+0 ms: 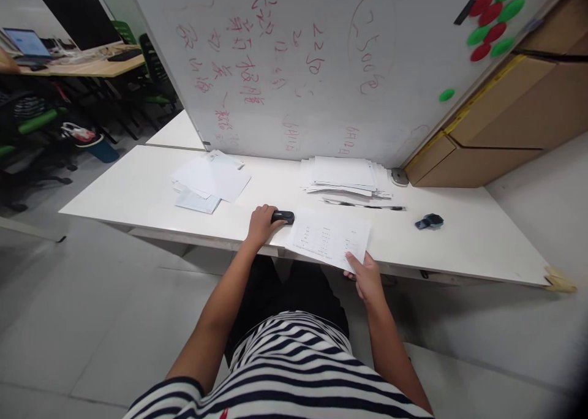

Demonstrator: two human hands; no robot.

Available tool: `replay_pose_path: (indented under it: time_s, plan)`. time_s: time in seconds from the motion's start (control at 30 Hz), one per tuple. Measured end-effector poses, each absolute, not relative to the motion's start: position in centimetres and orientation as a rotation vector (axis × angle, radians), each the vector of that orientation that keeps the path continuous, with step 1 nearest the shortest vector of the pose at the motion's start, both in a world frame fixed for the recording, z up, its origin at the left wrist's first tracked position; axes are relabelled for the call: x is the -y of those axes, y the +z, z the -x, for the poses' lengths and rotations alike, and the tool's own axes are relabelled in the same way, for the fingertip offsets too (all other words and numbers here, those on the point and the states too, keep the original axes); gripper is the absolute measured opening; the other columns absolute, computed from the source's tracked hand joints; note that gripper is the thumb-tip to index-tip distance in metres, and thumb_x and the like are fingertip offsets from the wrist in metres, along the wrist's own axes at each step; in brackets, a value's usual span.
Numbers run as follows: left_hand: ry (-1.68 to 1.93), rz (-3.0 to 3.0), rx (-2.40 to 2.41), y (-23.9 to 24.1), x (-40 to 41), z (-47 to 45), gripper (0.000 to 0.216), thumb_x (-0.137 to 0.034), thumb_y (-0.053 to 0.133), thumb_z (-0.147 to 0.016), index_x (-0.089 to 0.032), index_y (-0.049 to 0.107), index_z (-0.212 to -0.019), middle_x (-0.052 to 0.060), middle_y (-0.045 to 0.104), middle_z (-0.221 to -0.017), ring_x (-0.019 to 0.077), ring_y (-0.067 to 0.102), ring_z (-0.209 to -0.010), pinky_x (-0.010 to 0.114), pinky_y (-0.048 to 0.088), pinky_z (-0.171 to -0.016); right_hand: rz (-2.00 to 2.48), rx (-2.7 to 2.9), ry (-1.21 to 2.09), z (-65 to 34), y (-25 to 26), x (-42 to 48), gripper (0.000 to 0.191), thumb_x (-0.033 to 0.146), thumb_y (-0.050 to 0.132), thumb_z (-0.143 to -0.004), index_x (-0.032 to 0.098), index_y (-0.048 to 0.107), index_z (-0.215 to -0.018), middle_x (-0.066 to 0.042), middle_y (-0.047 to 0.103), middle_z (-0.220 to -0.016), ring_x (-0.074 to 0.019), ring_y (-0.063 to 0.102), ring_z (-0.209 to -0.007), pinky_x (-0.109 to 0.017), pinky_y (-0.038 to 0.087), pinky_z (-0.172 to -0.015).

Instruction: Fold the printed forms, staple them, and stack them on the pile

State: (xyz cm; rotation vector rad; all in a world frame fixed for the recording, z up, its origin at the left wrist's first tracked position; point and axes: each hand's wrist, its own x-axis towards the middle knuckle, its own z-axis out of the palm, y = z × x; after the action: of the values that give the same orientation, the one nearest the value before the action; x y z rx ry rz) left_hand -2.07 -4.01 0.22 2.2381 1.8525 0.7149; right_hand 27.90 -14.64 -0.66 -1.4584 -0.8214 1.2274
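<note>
My left hand [261, 223] is closed over a small black stapler [283, 217] that rests on the white table [138, 192], at the left corner of a printed sheet of paper [328, 235]. My right hand [362, 275] pinches the near right edge of that sheet, thumb on top, where it overhangs the table's front edge. The sheet lies flat with faint printed lines on it.
A stack of white papers [344, 177] lies at the back by the whiteboard [298, 57], with a pen [367, 206] in front of it. More loose sheets [209, 183] lie at the left. A dark binder clip [429, 221] sits at the right. Cardboard boxes [505, 125] stand at the back right.
</note>
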Motion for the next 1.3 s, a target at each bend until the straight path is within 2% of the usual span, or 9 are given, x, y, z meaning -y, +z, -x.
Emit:
replay_pose_path:
  time_s: [0.2,0.43,0.5,0.6,0.73,0.9,1.07,1.2,1.3]
  plan:
    - [0.755,-2.252,-1.721,0.5,4.2,2.3,0.038,-0.050,0.064,-0.081,-0.020,0.059,-0.102,0.006,0.059,-0.092,0.0236,0.051,-0.087,0.034,0.041,-0.074,1.428,0.839,1.285,-27.2,-0.8,14.3,0.050,0.047,0.073,-0.071,0.017,0.063,-0.108,-0.003,0.069,-0.081,-0.0077,0.049,-0.043,-0.022,0.035,-0.037]
    - [0.663,-2.266,-1.664,1.7,4.8,2.3,0.041,-0.052,0.061,-0.081,-0.022,0.060,-0.108,0.006,0.063,-0.101,0.0244,0.054,-0.094,0.037,0.042,-0.083,1.385,0.854,1.338,-25.7,-1.3,14.0,0.045,0.046,0.072,-0.071,0.016,0.064,-0.103,-0.002,0.068,-0.076,-0.0083,0.049,-0.044,-0.022,0.036,-0.038]
    - [0.572,-2.263,-1.617,2.8,5.0,2.6,0.046,-0.058,0.054,-0.083,-0.023,0.060,-0.111,0.007,0.064,-0.106,0.0255,0.055,-0.100,0.041,0.039,-0.093,1.384,0.842,1.338,-25.4,-1.5,14.0,0.045,0.045,0.071,-0.071,0.016,0.063,-0.103,-0.002,0.068,-0.077,-0.0079,0.049,-0.043,-0.022,0.035,-0.038]
    - [0.478,-2.192,-1.614,4.5,4.5,2.5,0.051,-0.061,0.033,-0.091,-0.026,0.059,-0.118,0.006,0.064,-0.117,0.0258,0.054,-0.114,0.049,0.022,-0.110,1.383,0.835,1.353,-25.3,-1.6,14.1,0.044,0.044,0.071,-0.072,0.015,0.063,-0.104,-0.003,0.068,-0.079,-0.0073,0.049,-0.043,-0.022,0.034,-0.037]
    - [0.601,-2.116,-1.753,5.3,2.6,-0.1,0.060,-0.054,0.012,-0.097,-0.024,0.040,-0.140,0.009,0.057,-0.131,0.0263,0.044,-0.129,0.052,0.015,-0.113,1.393,0.833,1.358,-25.4,-1.7,14.4,0.044,0.043,0.071,-0.072,0.015,0.062,-0.104,-0.003,0.068,-0.081,-0.0073,0.049,-0.043,-0.021,0.033,-0.037]
    - [0.423,-2.272,-1.905,3.2,0.9,-4.1,0.064,-0.056,0.021,-0.095,-0.016,0.042,-0.140,0.016,0.045,-0.142,0.0339,0.023,-0.142,0.058,0.008,-0.114,1.405,0.830,1.350,-25.4,-1.9,14.6,0.044,0.044,0.071,-0.072,0.016,0.063,-0.105,-0.003,0.069,-0.083,-0.0072,0.049,-0.044,-0.021,0.033,-0.037]
    - [0.295,-2.376,-1.896,1.9,0.6,-4.7,0.059,-0.051,0.023,-0.095,-0.017,0.044,-0.139,0.015,0.038,-0.148,0.0327,0.012,-0.146,0.061,-0.001,-0.114,1.427,0.805,1.331,-25.3,-2.1,14.6,0.044,0.043,0.071,-0.071,0.016,0.063,-0.105,-0.003,0.069,-0.083,-0.0066,0.048,-0.044,-0.021,0.034,-0.037]
    - [0.314,-2.316,-1.876,2.2,0.6,-4.3,0.059,-0.053,0.025,-0.095,-0.018,0.046,-0.137,0.014,0.039,-0.148,0.0325,0.012,-0.146,0.060,0.002,-0.115,1.432,0.786,1.324,-24.9,-2.2,14.7,0.045,0.042,0.071,-0.071,0.016,0.063,-0.107,-0.004,0.069,-0.086,-0.0061,0.047,-0.043,-0.021,0.033,-0.037]
    - [0.444,-2.191,-1.798,2.7,0.5,-3.9,0.062,-0.058,0.027,-0.093,-0.018,0.048,-0.135,0.014,0.044,-0.145,0.0347,0.020,-0.143,0.060,0.015,-0.113,1.420,0.801,1.326,-24.8,-2.2,14.9,0.046,0.043,0.070,-0.072,0.016,0.062,-0.109,-0.004,0.069,-0.088,-0.0061,0.048,-0.044,-0.021,0.034,-0.037]
